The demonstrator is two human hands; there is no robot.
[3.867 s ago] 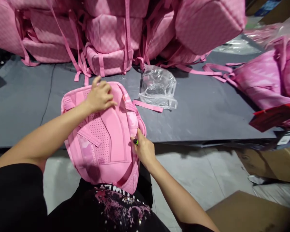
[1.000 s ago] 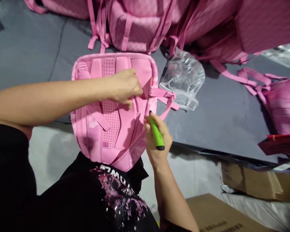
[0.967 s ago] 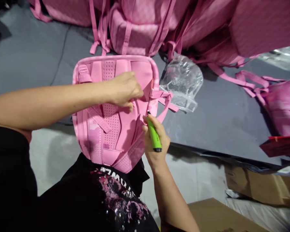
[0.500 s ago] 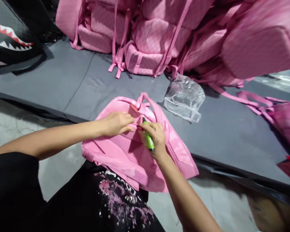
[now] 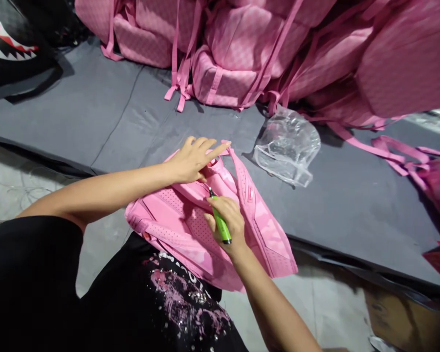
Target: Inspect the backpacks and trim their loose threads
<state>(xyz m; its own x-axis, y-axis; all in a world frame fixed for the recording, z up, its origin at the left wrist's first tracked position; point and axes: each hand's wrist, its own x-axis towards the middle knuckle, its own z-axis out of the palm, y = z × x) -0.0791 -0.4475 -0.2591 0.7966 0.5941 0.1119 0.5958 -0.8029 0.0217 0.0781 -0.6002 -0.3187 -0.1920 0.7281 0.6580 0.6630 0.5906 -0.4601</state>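
A pink backpack (image 5: 267, 234) lies tilted against my lap and the edge of a grey mat, its perforated back panel facing up. My left hand (image 5: 191, 159) rests on its upper part near the top handle, fingers stretched out flat. My right hand (image 5: 227, 226) is closed round a green marker (image 5: 220, 226), whose dark tip points at the backpack just below my left hand. A pink strap runs up past my left fingertips.
A grey mat (image 5: 95, 122) covers the work surface. A heap of pink backpacks (image 5: 242, 44) with hanging straps fills the back. A crumpled clear plastic bag (image 5: 288, 146) lies right of the backpack. A black shark-mouth bag (image 5: 11, 44) is at far left; cardboard (image 5: 407, 313) at lower right.
The backpack has been tipped from flat on its back panel to tilted on its side. My left hand went from gripping the panel to lying open near the top. The marker stayed at the backpack.
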